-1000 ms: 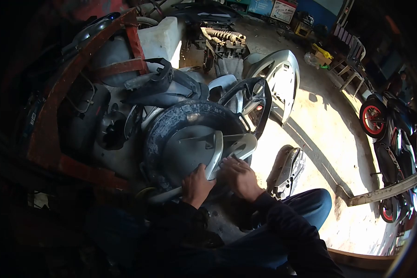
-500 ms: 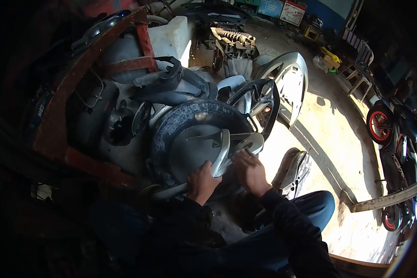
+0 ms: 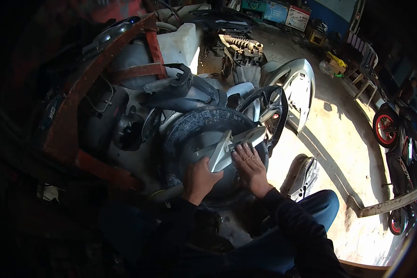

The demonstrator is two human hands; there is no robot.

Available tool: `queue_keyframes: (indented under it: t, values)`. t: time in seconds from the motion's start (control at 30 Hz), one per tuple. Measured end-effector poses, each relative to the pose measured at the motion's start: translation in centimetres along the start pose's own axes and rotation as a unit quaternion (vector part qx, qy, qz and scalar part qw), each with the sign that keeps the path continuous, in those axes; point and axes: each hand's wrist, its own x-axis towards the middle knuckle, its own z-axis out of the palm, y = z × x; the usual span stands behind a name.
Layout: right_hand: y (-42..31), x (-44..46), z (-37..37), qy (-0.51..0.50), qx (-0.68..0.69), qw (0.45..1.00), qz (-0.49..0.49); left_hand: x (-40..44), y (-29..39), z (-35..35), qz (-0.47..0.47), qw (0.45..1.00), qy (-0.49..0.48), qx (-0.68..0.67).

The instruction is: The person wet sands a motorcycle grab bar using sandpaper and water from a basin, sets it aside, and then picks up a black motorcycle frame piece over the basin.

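Floor of bare concrete [image 3: 343, 185] is catching bright sunlight to the right of a wide, round, black basin [image 3: 180, 129] with a pale, scuffed inner wall, and is falling into shadow farther beyond it. A black motorcycle with red wheel rims [image 3: 397, 162] is resting well to the right of the basin. An angular frame painted dull red [image 3: 62, 127] is running along the basin's left side, apart from it. A long, curved, silver-grey panel [image 3: 306, 78] is leaning beyond the basin to the right, partly in sunlight, while a dark grey, trough-shaped bodywork piece [image 3: 190, 99] is lying just beyond the basin's far rim. A pale coiled spring [image 3: 241, 43] is lying on dark parts well beyond the basin. A narrow, black-and-silver part [image 3: 306, 178] is lying on the floor to the right of the basin, near the person's knee.

Over the near right portion of the basin, a smooth, forked, silver-grey part [image 3: 221, 160] is tilting, its prongs pointing away from the person. The left hand [image 3: 199, 180] is clasping its near end with curled fingers. The right hand [image 3: 251, 169] is lying palm down against its right prong, fingers extended rather than curled; whether anything is sitting beneath the palm, I cannot tell.
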Motion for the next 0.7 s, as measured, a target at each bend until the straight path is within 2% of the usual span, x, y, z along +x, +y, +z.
queue_keyframes:
  t: [0.1, 0.17, 0.23, 0.27, 0.37, 0.43, 0.53, 0.7]
  values:
    - [2.0, 3.2, -0.5, 0.046, -0.006, 0.998, 0.049, -0.2, 0.5, -0.4, -0.037, 0.999, 0.010, -0.029]
    - [0.0, 3.4, -0.4, 0.055, 0.002, 0.996, 0.070, -0.6, 0.2, -0.5, -0.026, 0.999, 0.012, -0.045]
    - [-0.3, 2.9, 0.1, 0.042, 0.011, 0.999, 0.020, -0.6, 0.1, -0.8, -0.009, 0.998, 0.014, -0.053]
    - [0.2, 2.9, -0.2, 0.018, 0.044, 0.998, 0.044, -0.7, 0.2, -1.1, -0.026, 0.998, 0.011, -0.062]
    - [1.0, 5.9, -1.1, 0.061, 0.018, 0.997, 0.053, -0.7, 0.7, -1.4, -0.049, 0.994, 0.013, -0.094]
    - [-0.6, 6.2, -0.7, 0.080, -0.008, 0.996, 0.037, -0.7, 0.7, -1.3, -0.045, 0.988, 0.041, -0.145]
    - [-1.9, 5.1, 0.0, 0.029, 0.021, 0.999, -0.029, -0.4, -0.3, -0.3, -0.060, 0.976, 0.067, -0.199]
    - [-0.6, 7.8, -0.4, 0.031, 0.016, 0.999, -0.017, 0.0, -1.6, 3.4, -0.079, 0.956, 0.105, -0.264]
